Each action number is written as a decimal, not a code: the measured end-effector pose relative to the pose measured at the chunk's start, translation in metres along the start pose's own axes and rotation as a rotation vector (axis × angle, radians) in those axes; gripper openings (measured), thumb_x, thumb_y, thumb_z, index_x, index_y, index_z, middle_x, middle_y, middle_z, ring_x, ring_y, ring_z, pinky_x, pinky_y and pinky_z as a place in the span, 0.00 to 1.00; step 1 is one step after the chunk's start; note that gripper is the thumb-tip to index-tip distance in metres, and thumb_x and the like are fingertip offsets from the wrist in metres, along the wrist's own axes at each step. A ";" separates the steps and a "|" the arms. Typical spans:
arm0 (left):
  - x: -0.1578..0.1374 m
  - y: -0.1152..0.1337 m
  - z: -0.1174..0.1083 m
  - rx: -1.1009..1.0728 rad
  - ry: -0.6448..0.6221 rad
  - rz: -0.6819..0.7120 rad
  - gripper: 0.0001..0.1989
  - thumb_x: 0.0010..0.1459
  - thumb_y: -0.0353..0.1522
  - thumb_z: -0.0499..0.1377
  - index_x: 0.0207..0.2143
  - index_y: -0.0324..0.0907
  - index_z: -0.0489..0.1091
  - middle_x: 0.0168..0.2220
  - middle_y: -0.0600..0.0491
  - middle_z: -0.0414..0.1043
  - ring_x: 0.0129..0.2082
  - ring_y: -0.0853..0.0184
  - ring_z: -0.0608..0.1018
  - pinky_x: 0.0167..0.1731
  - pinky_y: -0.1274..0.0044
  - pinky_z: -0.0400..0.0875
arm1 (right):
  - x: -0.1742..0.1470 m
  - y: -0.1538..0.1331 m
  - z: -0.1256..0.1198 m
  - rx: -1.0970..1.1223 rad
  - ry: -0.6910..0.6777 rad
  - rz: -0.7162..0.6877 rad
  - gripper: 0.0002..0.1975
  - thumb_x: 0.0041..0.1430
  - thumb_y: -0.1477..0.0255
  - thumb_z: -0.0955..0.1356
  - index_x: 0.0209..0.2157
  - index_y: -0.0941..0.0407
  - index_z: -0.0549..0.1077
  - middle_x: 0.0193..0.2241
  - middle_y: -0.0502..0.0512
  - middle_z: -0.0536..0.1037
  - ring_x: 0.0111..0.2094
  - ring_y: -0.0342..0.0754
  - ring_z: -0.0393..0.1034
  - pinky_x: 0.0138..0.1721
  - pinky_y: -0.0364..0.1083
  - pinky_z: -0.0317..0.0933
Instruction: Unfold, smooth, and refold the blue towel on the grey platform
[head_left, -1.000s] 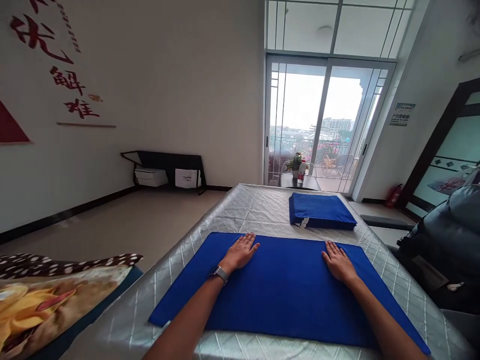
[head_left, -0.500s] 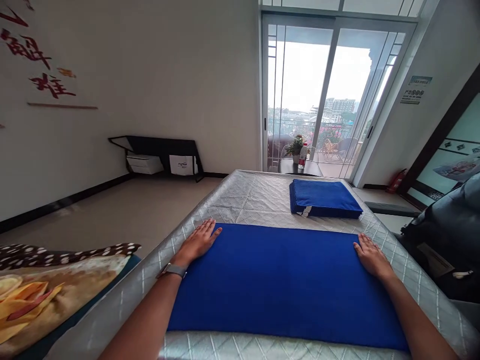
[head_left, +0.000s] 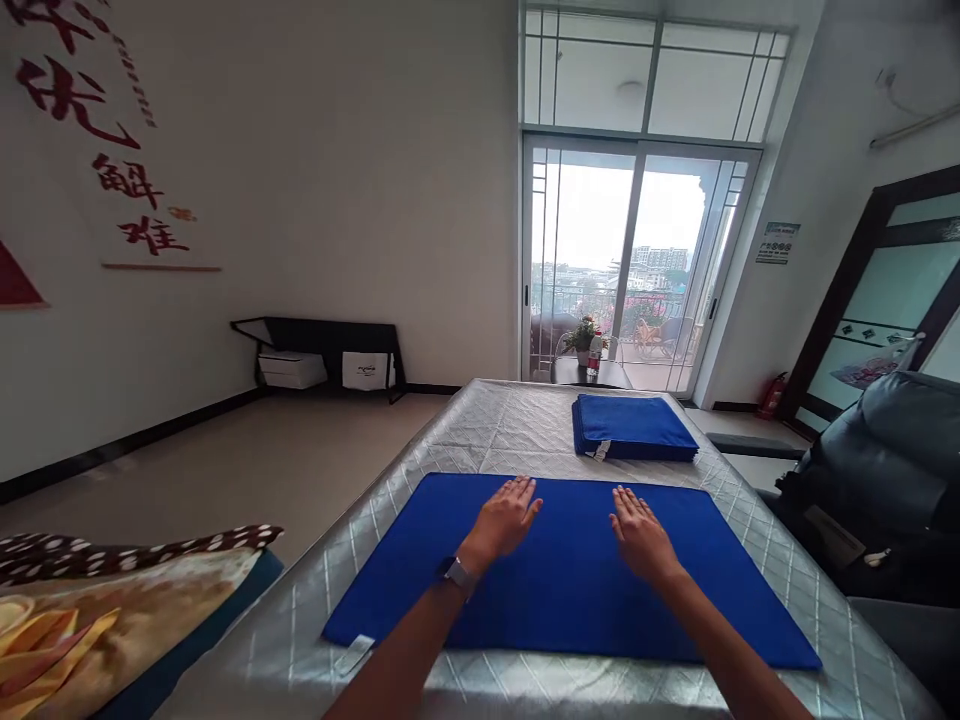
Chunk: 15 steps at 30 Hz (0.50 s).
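Observation:
A blue cloth lies spread flat across the quilted silver cover of the table. My left hand rests palm down on it, left of the middle near its far edge, fingers stretched out. To the right, my right hand is also palm down over the cloth with its fingers extended. Neither hand grips anything. Beyond the far edge sits a neat stack of folded blue cloths with white tags at its near side. A white tag sticks out at the spread cloth's near left corner.
A patterned blanket lies at the lower left. On the right stands a dark leather chair. Behind the table, a small table holds a plant and a bottle before glass sliding doors. A black rack stands by the wall.
Both hands have moved inward from the cloth's left and right edges toward its middle. The view has tilted up, and the tag at the near left corner now shows.

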<state>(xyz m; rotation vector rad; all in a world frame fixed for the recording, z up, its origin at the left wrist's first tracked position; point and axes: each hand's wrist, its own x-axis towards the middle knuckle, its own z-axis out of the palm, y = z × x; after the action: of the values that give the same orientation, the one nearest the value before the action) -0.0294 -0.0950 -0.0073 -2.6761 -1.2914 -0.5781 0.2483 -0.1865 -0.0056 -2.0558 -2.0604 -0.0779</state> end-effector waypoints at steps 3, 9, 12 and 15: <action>-0.009 0.050 0.027 -0.064 -0.037 0.082 0.30 0.71 0.45 0.38 0.66 0.39 0.58 0.67 0.42 0.58 0.68 0.59 0.59 0.64 0.62 0.58 | -0.009 -0.060 0.018 0.083 -0.106 -0.081 0.32 0.69 0.63 0.50 0.69 0.64 0.50 0.70 0.59 0.49 0.71 0.49 0.39 0.69 0.52 0.37; -0.025 0.074 0.042 -0.100 -0.089 0.054 0.32 0.71 0.47 0.35 0.68 0.41 0.54 0.68 0.44 0.56 0.68 0.61 0.57 0.66 0.62 0.53 | -0.019 -0.079 0.029 0.109 -0.154 -0.089 0.31 0.68 0.67 0.49 0.70 0.62 0.46 0.71 0.57 0.46 0.71 0.48 0.36 0.69 0.51 0.33; -0.023 0.074 0.034 -0.104 -0.111 0.055 0.33 0.71 0.48 0.35 0.68 0.40 0.55 0.68 0.44 0.56 0.68 0.61 0.57 0.66 0.64 0.53 | -0.020 -0.076 0.023 0.118 -0.164 -0.076 0.31 0.69 0.66 0.48 0.70 0.62 0.47 0.71 0.57 0.46 0.71 0.48 0.37 0.69 0.51 0.33; -0.027 0.066 0.029 -0.092 -0.142 0.022 0.35 0.70 0.49 0.35 0.68 0.39 0.56 0.68 0.43 0.55 0.68 0.60 0.57 0.66 0.64 0.55 | -0.024 -0.063 0.022 0.105 -0.163 -0.033 0.33 0.69 0.61 0.48 0.70 0.63 0.47 0.70 0.58 0.47 0.71 0.48 0.37 0.69 0.52 0.33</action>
<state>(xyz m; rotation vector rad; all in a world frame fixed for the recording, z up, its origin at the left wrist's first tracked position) 0.0147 -0.1492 -0.0401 -2.8494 -1.2971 -0.4630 0.1825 -0.2068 -0.0240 -2.0256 -2.1421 0.1949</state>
